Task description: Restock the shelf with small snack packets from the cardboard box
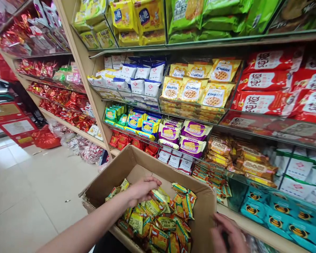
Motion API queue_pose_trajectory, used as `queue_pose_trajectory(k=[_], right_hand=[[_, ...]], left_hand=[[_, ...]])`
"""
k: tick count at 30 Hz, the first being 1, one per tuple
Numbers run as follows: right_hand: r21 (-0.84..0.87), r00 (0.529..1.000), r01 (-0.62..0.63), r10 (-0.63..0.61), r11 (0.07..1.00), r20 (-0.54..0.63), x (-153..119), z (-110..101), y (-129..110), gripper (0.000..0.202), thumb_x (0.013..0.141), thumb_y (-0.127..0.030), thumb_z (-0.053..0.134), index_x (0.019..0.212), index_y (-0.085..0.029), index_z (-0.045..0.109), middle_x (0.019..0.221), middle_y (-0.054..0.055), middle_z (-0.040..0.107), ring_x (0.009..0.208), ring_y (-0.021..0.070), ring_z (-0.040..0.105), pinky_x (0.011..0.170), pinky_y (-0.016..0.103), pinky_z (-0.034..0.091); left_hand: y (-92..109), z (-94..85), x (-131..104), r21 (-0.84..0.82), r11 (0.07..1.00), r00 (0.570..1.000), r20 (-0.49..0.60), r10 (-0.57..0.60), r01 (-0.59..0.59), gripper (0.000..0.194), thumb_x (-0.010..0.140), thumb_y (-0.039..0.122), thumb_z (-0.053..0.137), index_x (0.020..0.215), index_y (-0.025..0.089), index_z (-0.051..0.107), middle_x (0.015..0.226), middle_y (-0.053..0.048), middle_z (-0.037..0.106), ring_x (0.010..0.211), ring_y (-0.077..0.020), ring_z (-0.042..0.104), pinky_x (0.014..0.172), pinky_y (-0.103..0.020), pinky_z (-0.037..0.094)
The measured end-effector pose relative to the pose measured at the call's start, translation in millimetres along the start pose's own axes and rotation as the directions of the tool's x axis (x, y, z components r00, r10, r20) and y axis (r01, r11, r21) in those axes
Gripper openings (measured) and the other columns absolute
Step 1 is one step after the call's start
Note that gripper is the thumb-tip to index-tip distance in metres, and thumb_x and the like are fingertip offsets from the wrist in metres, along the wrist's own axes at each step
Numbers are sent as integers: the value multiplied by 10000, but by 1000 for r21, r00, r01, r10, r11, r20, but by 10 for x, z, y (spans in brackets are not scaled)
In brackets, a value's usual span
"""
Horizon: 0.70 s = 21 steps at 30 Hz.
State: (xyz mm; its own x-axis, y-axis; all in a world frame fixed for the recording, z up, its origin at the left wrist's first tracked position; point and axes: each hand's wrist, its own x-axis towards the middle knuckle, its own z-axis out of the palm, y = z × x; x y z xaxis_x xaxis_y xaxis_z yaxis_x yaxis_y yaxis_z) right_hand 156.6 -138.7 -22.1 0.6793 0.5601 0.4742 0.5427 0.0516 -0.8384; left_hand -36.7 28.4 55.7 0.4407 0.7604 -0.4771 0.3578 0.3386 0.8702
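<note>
A brown cardboard box stands open in front of the shelves, with many small yellow and orange wrapped packets inside. My left hand reaches over the box's left part with its fingers bent together, right at a yellow-green packet; whether it grips that packet is hard to make out. At the box's right edge is my right hand, blurred by motion, its fingers near or on the outer wall.
Glass-fronted shelves of biscuit packs rise behind the box. Red-wrapped goods fill another shelf unit at the left. A red bag and clear plastic bags lie on the tiled floor.
</note>
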Motion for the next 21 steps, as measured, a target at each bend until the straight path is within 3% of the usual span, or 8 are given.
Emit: queue_pose_trajectory(k=[3, 5, 7, 9, 13, 16, 19, 21], right_hand=[[75, 876, 368, -373, 927, 305, 3, 146, -442, 563, 679, -483, 645, 1167, -229, 525, 1095, 106, 590, 977, 286, 564, 789, 424, 481], [73, 857, 386, -386, 920, 342, 40, 230, -563, 420, 737, -425, 612, 1095, -211, 570, 1019, 99, 617, 931, 247, 586, 764, 366, 491], [42, 921, 236, -238, 971, 308, 74, 278, -570, 259, 788, -404, 547, 938, -205, 618, 891, 75, 635, 828, 210, 605, 714, 318, 494], [42, 958, -39, 25, 998, 287, 87, 295, -522, 307, 784, -473, 519, 860, -192, 613, 829, 66, 634, 750, 198, 603, 639, 287, 493], [154, 827, -517, 444, 842, 345, 47, 304, -437, 486, 769, -611, 438, 891, -162, 580, 810, 65, 636, 680, 191, 592, 533, 252, 472], [142, 806, -559, 495, 817, 324, 2, 300, -431, 554, 762, -657, 395, 815, -142, 592, 727, 71, 629, 639, 184, 574, 545, 248, 464], [60, 878, -445, 422, 894, 225, -43, 290, -434, 603, 731, -705, 376, 704, -143, 592, 617, 70, 600, 563, 169, 540, 508, 240, 439], [64, 909, -395, 380, 916, 169, -71, 283, -416, 607, 721, -714, 380, 683, -145, 586, 599, 72, 594, 541, 166, 534, 497, 239, 433]], left_hand=[[-1, 323, -181, -211, 973, 982, 178, -59, 97, 121, 749, 190, 568, 858, 138, 574, 652, 36, 548, 470, -36, 482, 441, -145, 362], [12, 501, -295, -376, 919, 965, 263, -21, 122, 220, 703, 310, 627, 823, 139, 560, 610, 45, 534, 440, -30, 463, 426, -140, 336], [1, 611, -368, -445, 894, 962, 265, 71, 57, 388, 684, 489, 616, 854, 150, 535, 575, 49, 523, 441, -51, 486, 420, -149, 339], [-45, 669, -393, -375, 923, 958, 224, 176, -82, 493, 686, 616, 545, 878, 163, 507, 529, 64, 484, 416, -72, 483, 385, -156, 318], [-194, 728, -351, -92, 936, 934, 78, 348, -341, 448, 802, 605, 383, 754, 171, 485, 547, 52, 446, 395, -74, 394, 351, -182, 291], [-275, 741, -301, 137, 862, 864, -59, 500, -489, 402, 889, 479, 288, 639, 191, 414, 541, 43, 390, 471, -96, 387, 446, -210, 318], [-305, 725, -275, 372, 743, 772, -97, 628, -557, 367, 910, 375, 275, 592, 202, 338, 527, 45, 336, 490, -104, 334, 501, -234, 280], [-304, 719, -278, 429, 712, 762, -79, 642, -556, 349, 911, 348, 266, 595, 208, 313, 520, 50, 317, 473, -105, 303, 492, -242, 248]])
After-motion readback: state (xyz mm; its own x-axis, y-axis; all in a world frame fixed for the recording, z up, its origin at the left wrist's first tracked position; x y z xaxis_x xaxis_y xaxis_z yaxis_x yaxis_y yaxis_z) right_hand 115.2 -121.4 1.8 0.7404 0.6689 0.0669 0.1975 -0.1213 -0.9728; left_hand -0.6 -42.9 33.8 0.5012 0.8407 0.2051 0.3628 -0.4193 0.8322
